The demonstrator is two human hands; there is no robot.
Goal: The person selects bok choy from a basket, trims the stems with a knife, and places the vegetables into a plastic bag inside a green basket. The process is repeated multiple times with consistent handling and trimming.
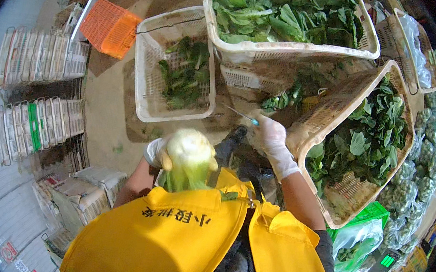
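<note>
Gloved in white, my left hand (156, 153) grips a leafy green vegetable (189, 159) close to my chest. Its pale, cut-looking base faces up, and its green leaves hang toward my yellow vest (174, 236). My right hand (271, 132), also gloved, is closed around the turquoise handle of a knife (243, 116). The thin blade points forward and left, apart from the vegetable. Ahead of my hands stands a white plastic crate (145, 99) with some loose greens (187, 72) on its bottom.
A large crate (292, 47) full of leafy greens stands ahead. Another crate (332, 125) of greens tilts at my right, near bagged produce (401, 189). An orange basket (109, 27) and stacked crates (45, 56) are at the left. Leaves (280, 101) lie on the floor.
</note>
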